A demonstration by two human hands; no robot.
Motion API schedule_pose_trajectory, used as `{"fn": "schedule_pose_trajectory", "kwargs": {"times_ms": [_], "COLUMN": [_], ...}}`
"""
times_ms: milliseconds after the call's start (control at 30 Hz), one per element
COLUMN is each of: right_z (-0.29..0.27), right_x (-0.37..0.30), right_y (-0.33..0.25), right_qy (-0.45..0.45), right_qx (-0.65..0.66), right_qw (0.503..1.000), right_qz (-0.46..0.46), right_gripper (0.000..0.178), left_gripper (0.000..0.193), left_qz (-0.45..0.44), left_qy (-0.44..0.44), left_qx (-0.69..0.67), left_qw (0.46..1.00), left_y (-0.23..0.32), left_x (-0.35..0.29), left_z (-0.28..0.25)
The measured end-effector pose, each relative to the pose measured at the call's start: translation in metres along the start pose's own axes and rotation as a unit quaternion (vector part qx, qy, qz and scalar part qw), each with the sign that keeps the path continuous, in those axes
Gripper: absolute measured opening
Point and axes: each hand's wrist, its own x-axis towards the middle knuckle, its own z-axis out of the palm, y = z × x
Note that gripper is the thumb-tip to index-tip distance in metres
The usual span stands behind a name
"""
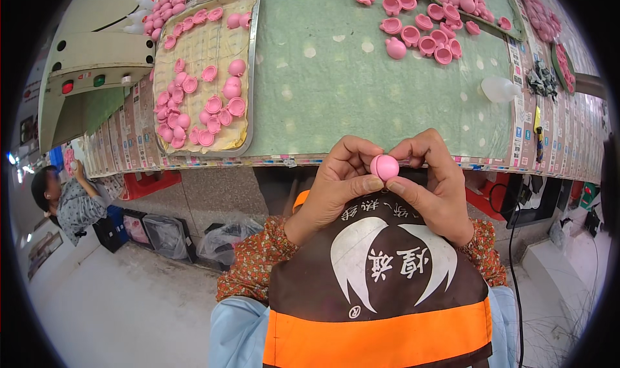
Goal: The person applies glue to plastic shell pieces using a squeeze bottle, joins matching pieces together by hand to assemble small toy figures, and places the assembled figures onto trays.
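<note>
Between my two hands, just off the table's front edge, is a small round pink ball (386, 167) with a seam line down one side. My left hand (343, 177) pinches it from the left with thumb and forefinger. From the other side my right hand (427, 173) grips it the same way, both thumbs on its near side. Pink half shells (427, 45), hollow and cup-shaped, lie scattered on the far right of the green cloth (310, 96). More pink shells (214, 104) sit at the left on a metal tray (250, 77) with a yellowish lining.
A beige machine (97, 51) with coloured buttons stands at the far left. A translucent white bottle (498, 89) lies on the cloth's right side, near a yellow-handled tool (538, 126). A black cable (513, 271) hangs at the right. Another person (71, 197) sits at far left.
</note>
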Motion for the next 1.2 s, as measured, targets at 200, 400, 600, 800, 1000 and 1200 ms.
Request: {"fn": "schedule_pose_trajectory", "kwargs": {"times_ms": [200,400,600,800,1000,1200], "right_z": [-0.002,-0.001,0.001,-0.001,-0.003,0.002], "right_x": [0.001,0.002,0.002,0.002,0.002,0.004], "right_y": [0.005,0.005,0.007,0.011,0.006,0.011], "right_qy": [-0.031,-0.049,-0.059,-0.046,0.005,0.036], "right_qx": [0.073,0.183,0.237,0.19,-0.034,-0.261], "right_qw": [0.996,0.977,0.962,0.98,0.991,0.923], "right_qz": [0.041,0.099,0.123,0.034,-0.127,-0.28], "right_gripper": [0.032,0.033,0.034,0.03,0.032,0.042], "left_gripper": [0.041,0.041,0.04,0.035,0.039,0.037], "left_qz": [-0.011,0.0,0.016,0.045,0.049,0.012], "left_qy": [0.016,0.017,0.029,-0.036,-0.025,0.013], "left_qx": [0.02,0.029,0.015,0.008,0.053,0.16], "left_qw": [1.0,0.999,0.999,0.998,0.997,0.987], "left_y": [-0.001,-0.001,0.0,-0.006,-0.001,0.007], "left_x": [-0.001,-0.002,-0.002,0.0,-0.003,-0.008], "left_z": [-0.002,0.002,0.008,-0.003,0.002,0.009]}}
